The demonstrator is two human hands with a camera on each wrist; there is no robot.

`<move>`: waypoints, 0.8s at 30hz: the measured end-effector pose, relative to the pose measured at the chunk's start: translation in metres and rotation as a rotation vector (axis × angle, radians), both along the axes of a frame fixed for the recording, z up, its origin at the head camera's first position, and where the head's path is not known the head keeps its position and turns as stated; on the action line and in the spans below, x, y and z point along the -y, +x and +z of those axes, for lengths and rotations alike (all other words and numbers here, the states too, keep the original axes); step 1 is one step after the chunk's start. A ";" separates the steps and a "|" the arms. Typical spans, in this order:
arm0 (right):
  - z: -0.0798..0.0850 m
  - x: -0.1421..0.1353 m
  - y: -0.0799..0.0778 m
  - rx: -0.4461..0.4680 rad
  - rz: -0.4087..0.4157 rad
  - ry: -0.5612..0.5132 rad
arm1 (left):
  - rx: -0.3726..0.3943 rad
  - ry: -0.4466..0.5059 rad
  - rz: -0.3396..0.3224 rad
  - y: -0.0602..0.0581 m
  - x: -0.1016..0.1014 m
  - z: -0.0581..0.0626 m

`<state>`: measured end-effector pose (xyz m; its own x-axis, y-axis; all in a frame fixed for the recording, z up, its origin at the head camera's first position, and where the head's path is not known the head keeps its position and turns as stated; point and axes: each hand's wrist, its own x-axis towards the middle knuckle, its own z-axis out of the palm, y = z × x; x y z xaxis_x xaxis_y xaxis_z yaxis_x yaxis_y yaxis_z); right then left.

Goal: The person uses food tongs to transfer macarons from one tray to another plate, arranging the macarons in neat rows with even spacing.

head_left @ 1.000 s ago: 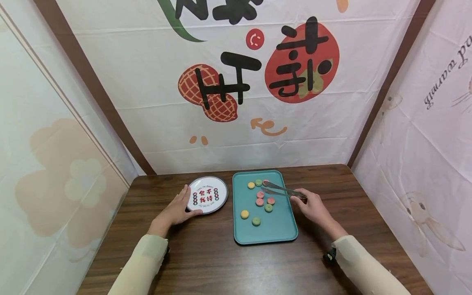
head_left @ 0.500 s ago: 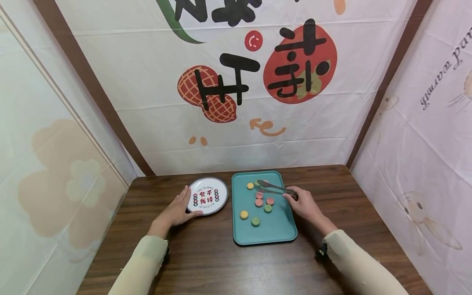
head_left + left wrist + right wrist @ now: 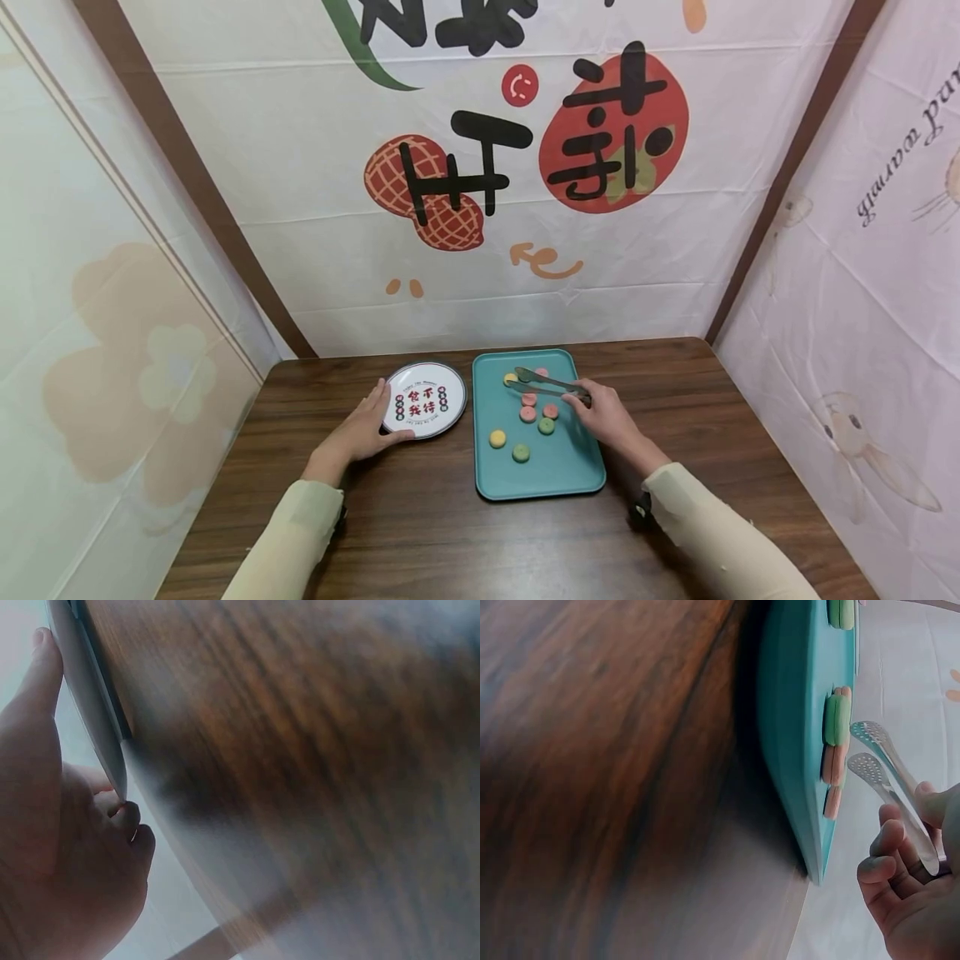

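Observation:
My left hand (image 3: 363, 429) holds the round white plate (image 3: 450, 421) at its left side, fingers along the rim and thumb at the near edge. Black and red lettering marks the plate. In the left wrist view, the fingers (image 3: 126, 817) bend at the plate's edge. My right hand (image 3: 603, 412) grips metal food tongs (image 3: 551, 381) with perforated ends. The tongs' tips are apart over the far part of the teal tray (image 3: 498, 483), around a green macaron and near a yellow macaron (image 3: 510, 379). Pink macarons (image 3: 528, 414) and another green macaron (image 3: 521, 452) lie nearer.
Plate and tray stand side by side on a dark wooden table (image 3: 420, 533). A printed white cloth (image 3: 322, 275) hangs behind the table's far edge, with more cloth at both sides. Another yellow macaron (image 3: 497, 438) sits toward the tray's left edge.
My right hand has moved the tongs leftward across the tray, from the far pink macaron to the green one beside it. My left hand has stayed at the plate.

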<state>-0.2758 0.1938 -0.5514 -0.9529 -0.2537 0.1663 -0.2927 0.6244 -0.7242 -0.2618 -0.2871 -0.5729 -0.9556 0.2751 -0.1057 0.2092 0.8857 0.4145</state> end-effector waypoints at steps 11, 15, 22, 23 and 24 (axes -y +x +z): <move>-0.003 0.010 -0.004 -0.031 -0.013 0.018 | -0.004 -0.012 -0.002 0.001 -0.003 0.003; -0.006 0.012 -0.007 -0.040 -0.016 0.038 | -0.001 -0.007 -0.005 0.002 -0.003 0.004; -0.006 0.016 -0.007 -0.034 -0.013 0.056 | -0.009 -0.018 -0.008 0.002 -0.002 0.002; -0.007 0.016 -0.007 -0.031 -0.013 0.058 | -0.007 -0.018 -0.007 0.002 -0.002 0.002; -0.007 0.017 -0.007 -0.029 -0.012 0.057 | -0.005 -0.020 -0.006 0.002 -0.002 0.002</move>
<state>-0.2827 0.1773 -0.5581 -0.9510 -0.2520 0.1791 -0.3048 0.6680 -0.6789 -0.2594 -0.2854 -0.5712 -0.9544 0.2791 -0.1062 0.2171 0.8925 0.3954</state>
